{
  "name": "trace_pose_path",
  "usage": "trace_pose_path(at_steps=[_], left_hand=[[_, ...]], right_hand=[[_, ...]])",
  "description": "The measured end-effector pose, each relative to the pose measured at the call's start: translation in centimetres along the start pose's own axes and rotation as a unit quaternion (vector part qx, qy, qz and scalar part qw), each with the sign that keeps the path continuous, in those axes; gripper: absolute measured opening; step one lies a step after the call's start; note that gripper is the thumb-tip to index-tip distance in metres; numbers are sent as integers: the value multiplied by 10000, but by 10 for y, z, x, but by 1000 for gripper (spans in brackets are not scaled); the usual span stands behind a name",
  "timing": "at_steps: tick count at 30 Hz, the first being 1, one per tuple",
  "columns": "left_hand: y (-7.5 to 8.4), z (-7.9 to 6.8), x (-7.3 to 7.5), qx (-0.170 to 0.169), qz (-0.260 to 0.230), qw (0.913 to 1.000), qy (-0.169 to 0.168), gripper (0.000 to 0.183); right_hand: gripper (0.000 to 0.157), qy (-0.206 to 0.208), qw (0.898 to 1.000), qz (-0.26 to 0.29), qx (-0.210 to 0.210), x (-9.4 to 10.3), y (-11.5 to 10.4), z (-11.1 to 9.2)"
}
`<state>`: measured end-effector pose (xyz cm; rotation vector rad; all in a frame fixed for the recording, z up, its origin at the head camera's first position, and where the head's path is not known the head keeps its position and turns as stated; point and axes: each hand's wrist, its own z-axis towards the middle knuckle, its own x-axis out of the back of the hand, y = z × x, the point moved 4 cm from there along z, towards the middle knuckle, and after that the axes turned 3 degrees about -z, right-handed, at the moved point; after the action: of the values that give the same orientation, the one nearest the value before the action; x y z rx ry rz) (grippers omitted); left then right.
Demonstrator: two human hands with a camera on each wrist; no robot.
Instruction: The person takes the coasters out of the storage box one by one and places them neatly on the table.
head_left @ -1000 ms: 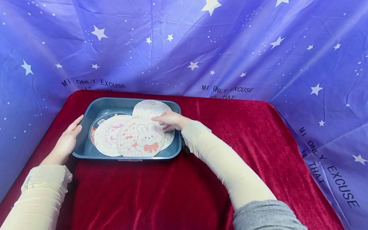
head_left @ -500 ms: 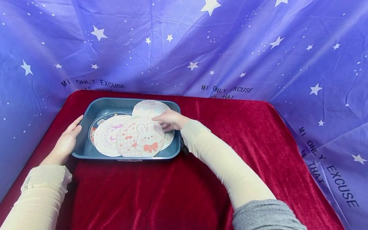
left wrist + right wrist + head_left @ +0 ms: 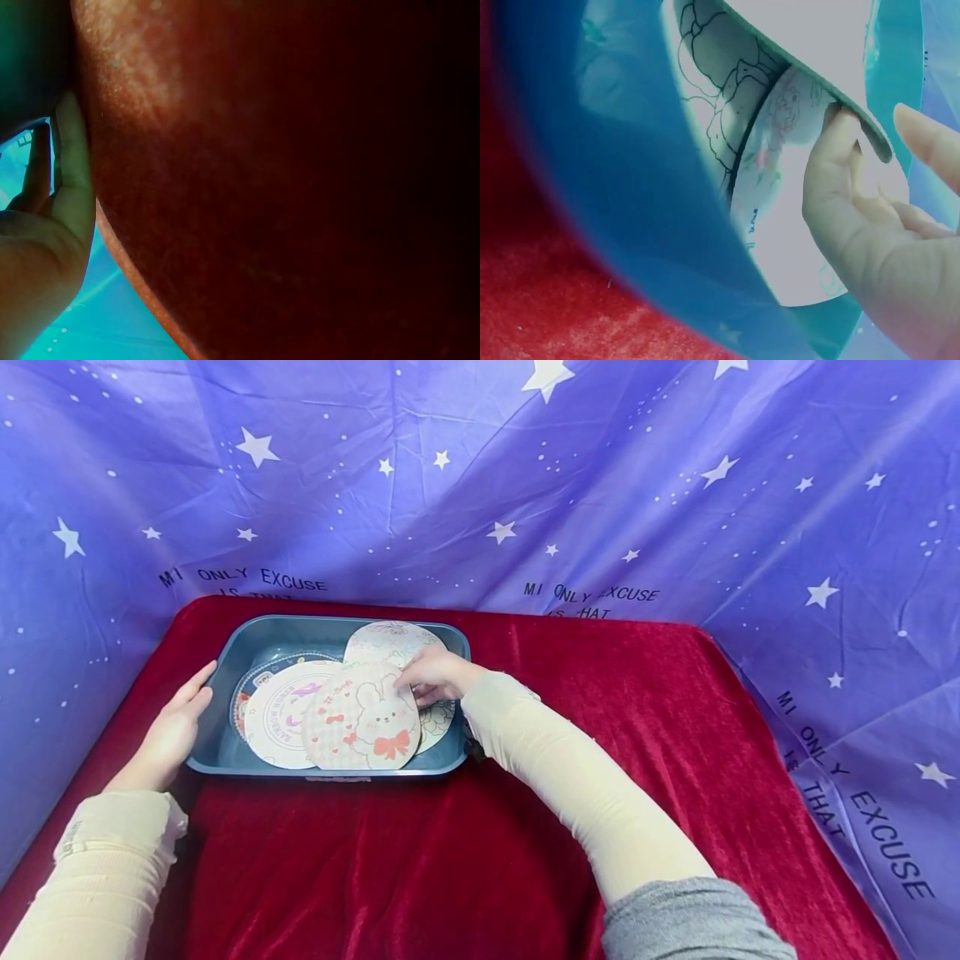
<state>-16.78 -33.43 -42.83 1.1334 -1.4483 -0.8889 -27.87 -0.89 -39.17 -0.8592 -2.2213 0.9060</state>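
Observation:
A blue rectangular bin [image 3: 225,752] holds several round printed mats that overlap. My right hand [image 3: 437,675] reaches in from the right and pinches the upper right edge of the rabbit-print mat [image 3: 367,722]. In the right wrist view that mat's thin edge is raised, with fingers [image 3: 832,165] beneath it and the thumb on the other side. Below it lie a pale mat [image 3: 780,240] and one with black line drawing [image 3: 724,82]. My left hand [image 3: 171,731] rests against the bin's left outer wall with straight fingers.
Left of the rabbit mat lie a white mat [image 3: 277,722] with purple print and a dark-bordered mat [image 3: 243,693]. The bin stands on a red velvet cloth [image 3: 375,860]. A purple star-print curtain [image 3: 450,502] hangs behind and at both sides.
My right hand has moved slightly left and closed on the rabbit mat's edge, which now lifts and tilts, baring more of the line-drawn mat beneath. My left hand stays put.

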Motion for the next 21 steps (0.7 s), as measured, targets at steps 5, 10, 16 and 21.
trace_pose_path(at_steps=[5,10,16,21], left_hand=[[0,0,0,19,-39,10000,-14,56],[1,-1,0,73,-41,10000,-31,57],[1,-1,0,123,-1,9999,-17,57],[-1,0,1,137,-12,9999,-18,57]], right_hand=[[6,-147,9991,-394,14,-4,-4,-2],[17,-183,9984,-517,101,-7,-7,-3],[11,-30,9986,-477,227,-8,-16,-8],[17,126,9982,-431,402,-7,-24,-14]])
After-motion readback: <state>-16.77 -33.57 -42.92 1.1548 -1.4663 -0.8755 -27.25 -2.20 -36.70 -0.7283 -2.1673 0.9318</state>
